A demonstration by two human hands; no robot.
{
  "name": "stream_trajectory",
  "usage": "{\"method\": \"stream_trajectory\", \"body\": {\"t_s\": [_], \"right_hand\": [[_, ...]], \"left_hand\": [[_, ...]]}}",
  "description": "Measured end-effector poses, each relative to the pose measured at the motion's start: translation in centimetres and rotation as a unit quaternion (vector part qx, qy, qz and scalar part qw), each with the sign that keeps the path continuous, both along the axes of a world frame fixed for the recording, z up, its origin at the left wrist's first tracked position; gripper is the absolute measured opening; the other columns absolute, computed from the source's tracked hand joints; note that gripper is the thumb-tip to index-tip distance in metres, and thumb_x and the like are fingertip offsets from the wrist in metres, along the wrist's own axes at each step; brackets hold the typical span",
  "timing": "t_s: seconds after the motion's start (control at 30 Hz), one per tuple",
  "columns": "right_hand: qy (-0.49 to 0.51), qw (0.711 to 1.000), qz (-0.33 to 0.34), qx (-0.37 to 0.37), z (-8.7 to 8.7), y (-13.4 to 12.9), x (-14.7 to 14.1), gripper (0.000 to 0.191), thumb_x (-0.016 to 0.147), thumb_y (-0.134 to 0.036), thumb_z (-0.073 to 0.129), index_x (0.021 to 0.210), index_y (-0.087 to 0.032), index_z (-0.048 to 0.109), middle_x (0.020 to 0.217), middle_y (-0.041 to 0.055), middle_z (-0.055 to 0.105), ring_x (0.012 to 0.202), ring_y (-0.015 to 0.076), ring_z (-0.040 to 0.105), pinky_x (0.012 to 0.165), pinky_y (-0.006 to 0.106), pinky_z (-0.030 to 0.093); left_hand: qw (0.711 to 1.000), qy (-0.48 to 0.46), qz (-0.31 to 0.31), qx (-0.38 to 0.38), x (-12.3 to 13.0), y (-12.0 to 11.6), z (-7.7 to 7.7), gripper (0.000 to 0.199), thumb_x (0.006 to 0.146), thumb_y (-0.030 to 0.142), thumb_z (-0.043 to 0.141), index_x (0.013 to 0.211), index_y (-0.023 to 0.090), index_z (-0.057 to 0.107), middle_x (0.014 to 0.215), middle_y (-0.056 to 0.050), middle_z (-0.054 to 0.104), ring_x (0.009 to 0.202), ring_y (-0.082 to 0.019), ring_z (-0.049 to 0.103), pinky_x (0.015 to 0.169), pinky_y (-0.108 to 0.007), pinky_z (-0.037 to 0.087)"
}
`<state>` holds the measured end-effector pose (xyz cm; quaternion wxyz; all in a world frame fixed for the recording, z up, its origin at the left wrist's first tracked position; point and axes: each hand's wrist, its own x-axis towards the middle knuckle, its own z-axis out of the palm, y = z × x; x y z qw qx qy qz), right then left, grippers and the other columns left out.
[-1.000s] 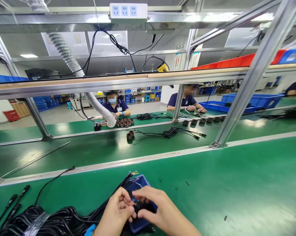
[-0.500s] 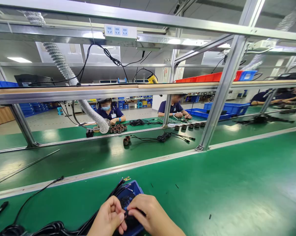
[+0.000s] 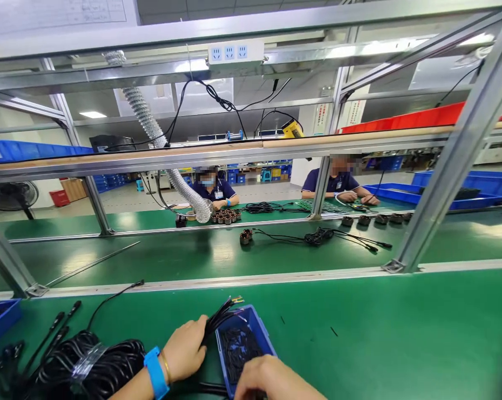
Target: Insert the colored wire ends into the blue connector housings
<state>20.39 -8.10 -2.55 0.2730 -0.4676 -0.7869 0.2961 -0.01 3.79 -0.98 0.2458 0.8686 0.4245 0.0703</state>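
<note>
My left hand (image 3: 185, 349), with a blue band at the wrist, is closed around a bundle of black cables (image 3: 217, 321). The cables' stripped ends show yellow and other coloured wires beyond my fingers. Beside them stands a small blue bin (image 3: 262, 329) holding many short black tube-like pieces (image 3: 239, 347). My right hand (image 3: 274, 378) is over the near end of this bin, its fingers bent downward; the fingertips are hidden at the bottom edge. A big coil of black cable (image 3: 88, 364), tied with clear wrap, lies left of my left forearm.
Black connectors (image 3: 53, 328) lie at the left, near another blue bin (image 3: 1, 322). A metal frame post (image 3: 455, 139) rises at the right. Across the rail are a thin rod (image 3: 95, 263), a cable bunch (image 3: 317, 236) and a hanging duct (image 3: 184, 191). Two people sit opposite.
My hands, close together over the bin before, have parted. The left has moved onto the cable bundle; the right has dropped to the bin's near end. The view has swung left.
</note>
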Motion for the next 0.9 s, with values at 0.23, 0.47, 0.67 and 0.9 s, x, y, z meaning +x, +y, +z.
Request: {"method": "stream_trajectory", "body": {"t_s": [0.23,0.47,0.67,0.9], "right_hand": [[-0.221,0.954,-0.186,0.083,-0.4,2.4,-0.3,0.021,0.079,-0.018,0.067,0.099,-0.019,0.074,0.099,0.012,0.073,0.1,0.0329,0.061,0.089,0.044,0.045],[-0.238,0.952,-0.185,0.059,-3.1,6.0,-2.3,0.02,0.082,-0.011,0.06,0.091,-0.021,0.075,0.099,0.0095,0.076,0.097,0.0283,0.065,0.09,0.039,0.046],[-0.187,0.957,-0.213,0.066,-2.0,4.6,-0.9,0.029,0.069,-0.018,0.074,0.098,-0.022,0.073,0.104,0.0089,0.073,0.101,0.031,0.062,0.089,0.04,0.047],[0.24,0.944,-0.209,0.086,0.5,4.0,0.1,0.048,0.085,-0.04,0.065,0.13,-0.022,0.06,0.082,0.0021,0.066,0.07,0.0166,0.061,0.069,0.029,0.051]], "left_hand": [[0.966,-0.218,-0.033,-0.138,0.5,-1.2,2.5,0.005,0.079,0.02,0.052,0.08,0.022,0.048,0.073,0.003,0.056,0.07,-0.018,0.06,0.069,-0.028,0.045],[0.924,-0.239,-0.124,-0.272,4.0,-1.8,3.2,0.021,0.068,0.02,0.067,0.073,0.021,0.046,0.068,0.005,0.058,0.056,-0.014,0.057,0.055,-0.025,0.041],[0.862,-0.384,-0.025,-0.329,5.4,-0.2,1.4,0.037,0.068,0.045,0.075,0.077,0.018,0.05,0.063,0.005,0.056,0.047,-0.007,0.045,0.05,-0.022,0.033],[0.864,-0.34,-0.084,-0.362,4.7,-0.6,2.2,0.046,0.079,0.061,0.062,0.08,0.015,0.056,0.063,0.001,0.057,0.045,-0.007,0.045,0.047,-0.022,0.032]]}}
